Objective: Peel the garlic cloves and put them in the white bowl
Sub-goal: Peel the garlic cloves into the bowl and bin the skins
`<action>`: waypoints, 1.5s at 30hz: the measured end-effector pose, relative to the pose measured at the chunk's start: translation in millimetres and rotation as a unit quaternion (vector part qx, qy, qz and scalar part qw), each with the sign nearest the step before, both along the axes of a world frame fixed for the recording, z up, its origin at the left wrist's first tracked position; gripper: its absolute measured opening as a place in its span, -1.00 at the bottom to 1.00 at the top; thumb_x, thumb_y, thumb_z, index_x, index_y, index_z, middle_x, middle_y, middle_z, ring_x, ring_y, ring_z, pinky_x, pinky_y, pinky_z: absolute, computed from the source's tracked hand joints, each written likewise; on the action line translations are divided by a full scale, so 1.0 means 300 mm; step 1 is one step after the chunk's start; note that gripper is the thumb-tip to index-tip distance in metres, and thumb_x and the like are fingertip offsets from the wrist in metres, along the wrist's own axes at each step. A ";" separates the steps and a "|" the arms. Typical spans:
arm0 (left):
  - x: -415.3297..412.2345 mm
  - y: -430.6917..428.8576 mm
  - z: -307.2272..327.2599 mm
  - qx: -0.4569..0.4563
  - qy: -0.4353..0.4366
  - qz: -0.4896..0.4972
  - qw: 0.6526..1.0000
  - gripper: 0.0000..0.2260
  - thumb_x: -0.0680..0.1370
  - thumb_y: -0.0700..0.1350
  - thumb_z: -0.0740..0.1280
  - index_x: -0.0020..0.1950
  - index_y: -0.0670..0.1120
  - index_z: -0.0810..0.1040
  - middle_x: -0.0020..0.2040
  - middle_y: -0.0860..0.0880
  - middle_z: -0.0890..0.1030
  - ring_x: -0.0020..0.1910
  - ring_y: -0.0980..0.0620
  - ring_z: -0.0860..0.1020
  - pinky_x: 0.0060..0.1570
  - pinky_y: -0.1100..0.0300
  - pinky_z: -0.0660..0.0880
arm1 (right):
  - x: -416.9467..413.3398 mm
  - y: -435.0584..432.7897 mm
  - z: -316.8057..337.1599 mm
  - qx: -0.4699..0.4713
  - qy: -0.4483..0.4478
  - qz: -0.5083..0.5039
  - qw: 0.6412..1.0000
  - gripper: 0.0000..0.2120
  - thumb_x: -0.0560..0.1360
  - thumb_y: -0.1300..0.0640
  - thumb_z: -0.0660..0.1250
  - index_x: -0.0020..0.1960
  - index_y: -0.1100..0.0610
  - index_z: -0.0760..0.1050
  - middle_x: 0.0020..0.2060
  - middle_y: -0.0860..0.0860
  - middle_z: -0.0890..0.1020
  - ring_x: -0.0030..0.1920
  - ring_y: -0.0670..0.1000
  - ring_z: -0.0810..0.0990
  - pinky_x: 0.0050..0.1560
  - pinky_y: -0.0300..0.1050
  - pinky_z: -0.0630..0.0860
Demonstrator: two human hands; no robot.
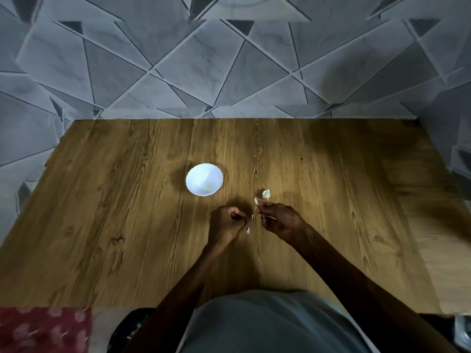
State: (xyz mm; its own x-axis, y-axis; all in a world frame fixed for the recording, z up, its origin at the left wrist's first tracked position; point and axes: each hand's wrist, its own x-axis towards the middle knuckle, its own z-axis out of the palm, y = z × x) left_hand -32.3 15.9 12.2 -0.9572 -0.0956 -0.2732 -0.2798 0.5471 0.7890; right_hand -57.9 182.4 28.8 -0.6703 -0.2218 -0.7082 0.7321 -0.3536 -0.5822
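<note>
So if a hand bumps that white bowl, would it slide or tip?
The white bowl looks small and rounded, so probably light; it may slide on the smooth wooden table. It seems nearly empty, so little weight steadies it, and a push at the rim might tip it.

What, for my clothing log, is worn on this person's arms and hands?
Nothing covers them: the left hand and right hand are ungloved, and no sleeve shows on either arm. I make out no ring, watch or bracelet in the dim light. A grey top shows below.
</note>
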 end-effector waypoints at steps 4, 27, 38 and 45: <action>-0.014 -0.008 -0.010 0.034 0.001 -0.025 0.999 -0.88 0.53 -0.24 0.39 -0.01 -0.10 0.69 -0.08 0.01 0.71 -0.13 0.16 0.64 -0.05 0.35 0.50 | 0.001 0.015 -0.011 0.010 -0.012 0.017 1.000 -0.95 0.53 0.29 0.36 -0.06 0.25 0.61 -0.25 0.08 0.62 -0.29 -0.06 0.53 -0.32 -0.28 0.51; -0.012 0.041 0.041 0.267 -0.007 0.069 0.961 -0.86 0.52 -0.21 0.42 0.01 -0.25 0.67 -0.17 -0.11 0.72 -0.24 0.05 0.67 -0.18 0.25 0.55 | -0.023 0.032 -0.032 0.400 0.462 0.166 0.774 -0.93 0.43 0.18 0.51 -0.09 0.09 0.72 -0.23 -0.10 0.73 -0.23 -0.18 0.68 -0.15 -0.01 0.65; -0.019 0.022 0.094 0.420 -0.144 0.098 0.891 -0.92 0.53 -0.30 0.37 -0.01 -0.25 0.64 -0.13 -0.15 0.70 -0.11 -0.01 0.67 0.06 0.20 0.59 | 0.005 0.028 0.032 0.135 0.250 0.064 0.957 -0.84 0.50 0.38 0.31 0.00 0.31 0.65 -0.12 0.20 0.71 -0.09 0.18 0.69 -0.11 -0.03 0.62; -0.015 0.041 0.110 0.349 -0.085 0.078 0.930 -0.88 0.55 -0.24 0.39 0.04 -0.26 0.63 -0.15 -0.15 0.70 -0.16 -0.02 0.67 0.01 0.16 0.60 | -0.001 0.061 0.034 0.077 0.207 0.091 0.971 -0.91 0.53 0.35 0.33 0.00 0.29 0.60 -0.19 0.14 0.68 -0.18 0.05 0.66 -0.17 -0.15 0.61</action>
